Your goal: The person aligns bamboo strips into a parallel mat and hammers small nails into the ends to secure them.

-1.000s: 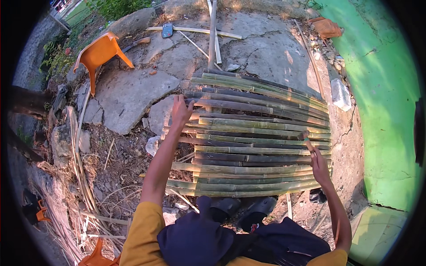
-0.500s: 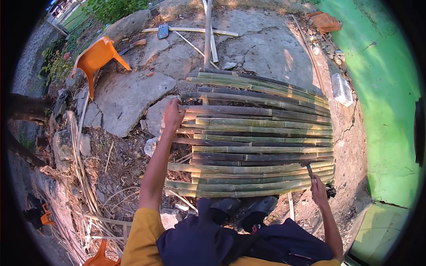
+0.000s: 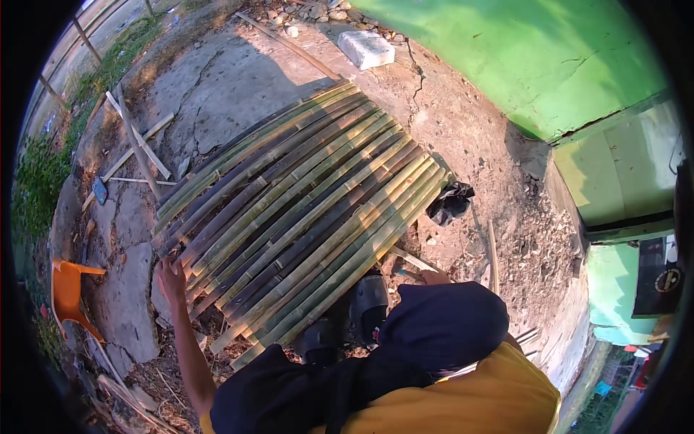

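Note:
A row of split bamboo slats (image 3: 289, 206) lies side by side in front of me, green, tan and dark brown, with uneven left ends. At those left ends, my left hand (image 3: 171, 281) is closed on the tip of a bamboo slat, fingers bent around it. My right hand (image 3: 435, 277) is low beside the near edge of the slats, mostly hidden by my navy clothing. Just a short part of a hammer (image 3: 410, 275) shows at its fingers; the rest is hidden.
An orange plastic chair (image 3: 71, 295) stands on cracked concrete at left. Wooden strips (image 3: 148, 148) and a blue phone-like object (image 3: 100, 189) lie beyond it. A white block (image 3: 366, 50) sits at the far side, near a green wall (image 3: 520, 65). Crumpled black plastic (image 3: 450, 202) touches the slats' right end.
My view has swung to the right, so the slats now slant across it. My right hand and the hammer have come off the slats toward my body. My left hand stays at the left ends.

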Demonstrator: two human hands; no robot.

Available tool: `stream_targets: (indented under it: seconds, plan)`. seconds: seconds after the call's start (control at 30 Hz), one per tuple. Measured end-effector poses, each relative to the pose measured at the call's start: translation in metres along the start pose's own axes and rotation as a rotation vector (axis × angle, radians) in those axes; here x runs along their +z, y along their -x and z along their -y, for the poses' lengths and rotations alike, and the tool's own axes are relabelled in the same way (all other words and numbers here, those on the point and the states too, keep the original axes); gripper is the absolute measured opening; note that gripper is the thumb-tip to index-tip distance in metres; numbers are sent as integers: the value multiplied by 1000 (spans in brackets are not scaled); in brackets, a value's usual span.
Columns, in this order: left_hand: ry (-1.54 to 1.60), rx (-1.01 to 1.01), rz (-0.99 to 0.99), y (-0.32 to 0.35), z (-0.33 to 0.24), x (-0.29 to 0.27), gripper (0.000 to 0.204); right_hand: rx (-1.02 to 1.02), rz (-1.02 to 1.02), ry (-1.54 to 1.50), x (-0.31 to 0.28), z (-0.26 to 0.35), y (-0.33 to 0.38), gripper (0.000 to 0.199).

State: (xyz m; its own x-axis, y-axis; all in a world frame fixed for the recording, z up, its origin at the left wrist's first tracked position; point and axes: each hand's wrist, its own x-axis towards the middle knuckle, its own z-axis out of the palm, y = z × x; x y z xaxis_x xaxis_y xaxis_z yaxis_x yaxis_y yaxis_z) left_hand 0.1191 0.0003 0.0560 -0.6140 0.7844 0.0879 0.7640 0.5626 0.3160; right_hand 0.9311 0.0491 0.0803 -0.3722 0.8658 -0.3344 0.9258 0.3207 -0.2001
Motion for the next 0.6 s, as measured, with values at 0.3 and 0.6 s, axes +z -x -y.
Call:
stream_targets:
  seconds: [0.3,0.6]
  plan:
    - [-72,103,128,27,36,-19,47,7,-400,-210,-37,28,-113,17]
    - [91,26,127,-8,-27,36,45,328,-345,34,-81,-217,-222,20]
